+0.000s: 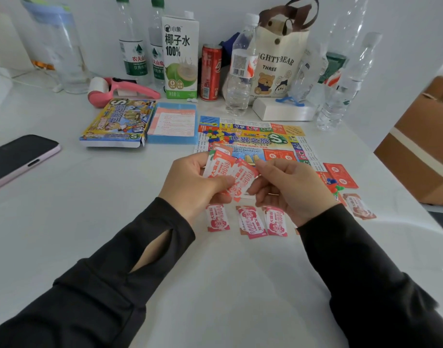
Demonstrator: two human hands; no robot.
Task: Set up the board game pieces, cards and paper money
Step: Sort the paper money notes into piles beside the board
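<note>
Mid-frame: left hand (194, 183) and right hand (288, 188) both pinch a fan of red paper money (231, 173); more notes (250, 221) lie just below; game board (253, 140) above

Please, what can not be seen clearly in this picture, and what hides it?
Head view only.
Held paper money: count hidden by left hand and right hand.
Game board: near part behind the hands.
Small pieces beside the red cards: too small to identify.
Cardboard box: cut off by the right edge.
</note>
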